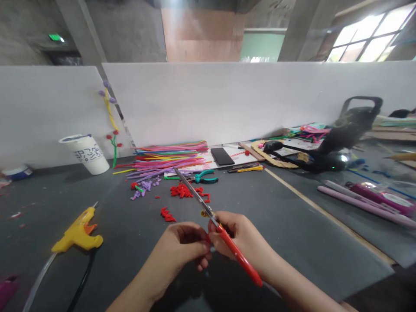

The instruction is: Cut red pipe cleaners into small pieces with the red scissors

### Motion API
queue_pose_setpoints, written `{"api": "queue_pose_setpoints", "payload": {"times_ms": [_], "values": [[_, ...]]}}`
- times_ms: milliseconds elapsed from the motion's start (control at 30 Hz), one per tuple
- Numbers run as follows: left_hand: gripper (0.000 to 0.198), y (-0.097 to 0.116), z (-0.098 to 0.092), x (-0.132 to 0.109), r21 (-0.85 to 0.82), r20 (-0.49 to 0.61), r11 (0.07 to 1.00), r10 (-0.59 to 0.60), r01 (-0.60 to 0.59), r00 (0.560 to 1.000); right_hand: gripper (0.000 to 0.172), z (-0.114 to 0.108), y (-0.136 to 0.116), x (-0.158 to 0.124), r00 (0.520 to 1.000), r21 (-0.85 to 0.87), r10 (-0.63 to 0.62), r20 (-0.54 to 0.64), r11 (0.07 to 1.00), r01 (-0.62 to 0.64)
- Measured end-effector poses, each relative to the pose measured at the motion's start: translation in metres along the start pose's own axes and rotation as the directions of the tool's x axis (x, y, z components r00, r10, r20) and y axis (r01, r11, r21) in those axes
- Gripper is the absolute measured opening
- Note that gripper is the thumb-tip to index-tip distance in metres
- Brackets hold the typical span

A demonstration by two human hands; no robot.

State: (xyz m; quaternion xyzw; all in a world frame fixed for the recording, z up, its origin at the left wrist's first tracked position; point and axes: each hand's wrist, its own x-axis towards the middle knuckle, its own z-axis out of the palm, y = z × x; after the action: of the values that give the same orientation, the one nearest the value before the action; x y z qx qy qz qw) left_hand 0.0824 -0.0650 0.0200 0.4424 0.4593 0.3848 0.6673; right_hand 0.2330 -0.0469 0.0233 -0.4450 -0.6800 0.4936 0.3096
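My right hand is closed round scissors with red handles. Their long blades point up and away to the left, over the table. Fingertips of my left hand are pinched together against those of the right, on a small red pipe cleaner piece that is mostly hidden. Beyond the hands lie a pile of bent red pipe cleaner pieces and a smaller red cluster. Purple pipe cleaner pieces are scattered to their left. A small yellow coil shows just behind the scissors.
A yellow glue gun lies at left, its cable running towards me. Behind are a white cup, long pipe cleaners, a phone, teal pliers and a yellow cutter. A black lamp stands right. A white partition closes the back.
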Motion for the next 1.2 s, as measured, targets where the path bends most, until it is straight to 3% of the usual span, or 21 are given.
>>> {"api": "queue_pose_setpoints", "payload": {"times_ms": [167, 333, 533, 767, 1200], "values": [[0.004, 0.012, -0.010, -0.003, -0.116, -0.151, 0.987, 0.096, -0.114, 0.984, 0.011, -0.005, -0.002, -0.004, 0.984, -0.344, -0.119, -0.133, 0.937, 0.067], [0.005, 0.018, -0.016, -0.006, -0.261, -0.250, 0.932, 0.184, -0.250, 0.950, 0.016, -0.006, 0.007, -0.012, 0.981, -0.599, -0.174, -0.080, 0.796, 0.092], [0.007, 0.015, -0.013, -0.006, -0.357, -0.257, 0.891, 0.196, -0.282, 0.946, 0.019, -0.003, 0.025, -0.020, 0.980, -0.752, -0.192, -0.058, 0.654, 0.084], [0.007, 0.015, -0.015, -0.007, -0.363, -0.266, 0.882, 0.211, -0.300, 0.941, 0.021, -0.004, 0.029, -0.019, 0.969, -0.839, -0.244, -0.034, 0.534, 0.105], [0.005, 0.011, -0.017, -0.006, -0.336, -0.283, 0.884, 0.234, -0.324, 0.930, 0.022, -0.002, 0.030, -0.021, 0.938, -0.873, -0.342, -0.049, 0.472, 0.126]]}}
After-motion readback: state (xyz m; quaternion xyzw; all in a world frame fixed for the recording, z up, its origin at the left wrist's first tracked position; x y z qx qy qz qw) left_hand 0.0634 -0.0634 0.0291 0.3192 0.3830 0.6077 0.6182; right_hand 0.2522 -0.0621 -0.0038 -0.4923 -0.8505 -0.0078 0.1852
